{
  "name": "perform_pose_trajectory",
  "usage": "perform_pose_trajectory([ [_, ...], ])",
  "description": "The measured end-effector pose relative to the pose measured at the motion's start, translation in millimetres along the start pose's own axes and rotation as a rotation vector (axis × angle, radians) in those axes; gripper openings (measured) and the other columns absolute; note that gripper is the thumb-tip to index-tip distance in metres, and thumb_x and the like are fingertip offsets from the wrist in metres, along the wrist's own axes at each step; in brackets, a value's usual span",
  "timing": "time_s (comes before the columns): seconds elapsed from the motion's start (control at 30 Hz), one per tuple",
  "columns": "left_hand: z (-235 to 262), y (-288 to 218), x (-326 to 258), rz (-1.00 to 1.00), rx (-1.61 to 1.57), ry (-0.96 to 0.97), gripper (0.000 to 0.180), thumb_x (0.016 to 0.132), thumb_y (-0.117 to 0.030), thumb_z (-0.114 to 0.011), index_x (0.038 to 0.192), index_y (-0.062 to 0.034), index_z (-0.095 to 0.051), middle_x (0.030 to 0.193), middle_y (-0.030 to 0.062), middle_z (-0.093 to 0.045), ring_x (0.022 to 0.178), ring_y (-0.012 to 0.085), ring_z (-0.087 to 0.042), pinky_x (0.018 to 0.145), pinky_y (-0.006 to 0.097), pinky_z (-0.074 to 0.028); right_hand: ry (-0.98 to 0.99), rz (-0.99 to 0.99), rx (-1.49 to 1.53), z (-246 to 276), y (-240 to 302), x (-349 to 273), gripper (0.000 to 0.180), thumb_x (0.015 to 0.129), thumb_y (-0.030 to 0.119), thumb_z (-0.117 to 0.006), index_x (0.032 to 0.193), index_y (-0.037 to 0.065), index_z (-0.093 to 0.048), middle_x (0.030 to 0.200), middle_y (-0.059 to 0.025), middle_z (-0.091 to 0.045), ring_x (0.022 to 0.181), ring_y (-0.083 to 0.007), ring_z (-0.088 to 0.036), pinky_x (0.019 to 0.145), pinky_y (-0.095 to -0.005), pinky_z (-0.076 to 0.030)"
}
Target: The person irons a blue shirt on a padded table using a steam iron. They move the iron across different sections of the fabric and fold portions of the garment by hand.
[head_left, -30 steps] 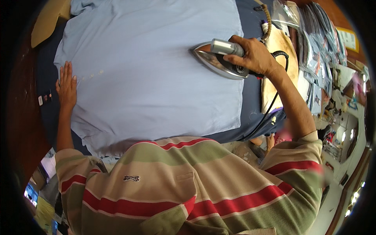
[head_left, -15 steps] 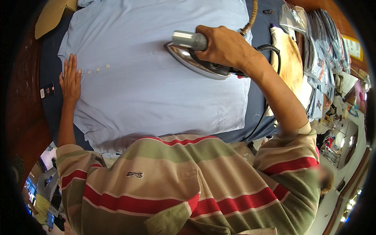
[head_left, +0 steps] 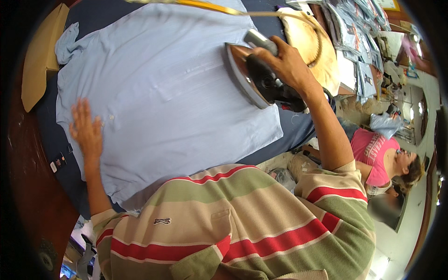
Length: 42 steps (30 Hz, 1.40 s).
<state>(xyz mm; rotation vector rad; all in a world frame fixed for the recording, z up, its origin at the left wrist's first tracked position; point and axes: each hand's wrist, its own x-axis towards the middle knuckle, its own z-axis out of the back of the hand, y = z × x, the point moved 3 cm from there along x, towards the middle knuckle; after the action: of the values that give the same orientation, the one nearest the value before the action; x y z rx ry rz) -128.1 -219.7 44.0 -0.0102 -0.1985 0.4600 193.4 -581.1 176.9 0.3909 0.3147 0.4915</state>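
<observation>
A light blue shirt [head_left: 172,93] with small buttons lies spread over a dark blue cloth [head_left: 298,126]. Fingers wrapped round its grip, my right hand [head_left: 291,63] holds a clothes iron [head_left: 263,77] over the shirt's right part. The iron has a black body, a grey knob end and a shiny metal base; it looks tilted, and I cannot tell whether the base touches the fabric. On the shirt's left side, near the buttons, my left hand [head_left: 87,128] rests flat with fingers stretched out, slightly blurred.
A yellowish pad [head_left: 310,46] lies right of the shirt, beside stacked bagged garments [head_left: 352,37]. A hose [head_left: 210,6] crosses the far side. Cardboard [head_left: 42,60] and a small dark tag [head_left: 58,163] lie left. A person in a pink top [head_left: 373,151] is at right.
The iron and my right hand have moved right across the shirt, and the iron's tilt has changed. The view has turned; a person in pink now shows at right.
</observation>
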Motion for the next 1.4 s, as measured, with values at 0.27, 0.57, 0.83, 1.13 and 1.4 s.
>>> perform_pose_trajectory([
  [0.27,2.0,-228.3,94.4,-0.517,-0.450,0.104,0.038,0.087,-0.024,-0.056,0.125,-0.0187,-0.054,0.129,0.0000,-0.050,0.120,0.0179,-0.043,0.102,0.046,-0.025,-0.072,-0.175,-0.062,4.2,-46.6,14.8,0.054,0.081,0.049,-0.054,0.104,0.000,-0.061,0.089,-0.0265,-0.063,0.090,-0.0401,-0.061,0.080,-0.0413,-0.046],
  [0.57,-31.3,-248.3,90.8,-0.476,-0.353,0.125,0.048,0.086,-0.028,-0.058,0.131,-0.0193,-0.045,0.131,-0.0048,-0.044,0.120,0.0137,-0.039,0.100,0.054,-0.025,0.073,0.185,-0.066,-0.6,-31.1,17.4,0.052,0.079,0.046,-0.060,0.108,0.003,-0.061,0.083,-0.0225,-0.064,0.080,-0.0362,-0.063,0.073,-0.0393,-0.049],
  [0.83,-27.3,-251.0,86.6,-0.446,-0.366,0.157,0.054,0.086,-0.024,-0.054,0.138,-0.0179,-0.037,0.135,-0.0002,-0.043,0.124,0.0167,-0.037,0.103,0.054,-0.018,0.019,0.199,-0.220,2.5,-22.0,48.3,0.054,0.081,0.047,-0.058,0.114,0.003,-0.059,0.086,-0.0195,-0.066,0.079,-0.0300,-0.065,0.075,-0.0339,-0.051],
  [1.13,-18.1,-273.3,88.7,-0.310,-0.345,0.029,0.050,0.083,-0.020,-0.056,0.131,-0.0173,-0.045,0.132,-0.0001,-0.045,0.123,0.0160,-0.040,0.100,0.056,-0.023,-0.137,0.167,-0.043,19.8,-64.6,46.9,0.059,0.084,0.052,-0.055,0.112,-0.001,-0.059,0.080,-0.0168,-0.064,0.072,-0.0241,-0.062,0.069,-0.0347,-0.048],
  [1.4,-32.2,-387.8,128.4,-0.302,-0.554,-0.125,0.020,0.080,-0.020,-0.060,0.096,-0.0089,-0.062,0.086,0.0027,-0.064,0.083,0.0224,-0.060,0.078,0.040,-0.039,-0.130,0.054,0.026,84.4,-102.9,18.3,0.061,0.083,0.051,-0.054,0.106,-0.006,-0.058,0.090,-0.0277,-0.063,0.084,-0.0348,-0.063,0.075,-0.0380,-0.047],
])
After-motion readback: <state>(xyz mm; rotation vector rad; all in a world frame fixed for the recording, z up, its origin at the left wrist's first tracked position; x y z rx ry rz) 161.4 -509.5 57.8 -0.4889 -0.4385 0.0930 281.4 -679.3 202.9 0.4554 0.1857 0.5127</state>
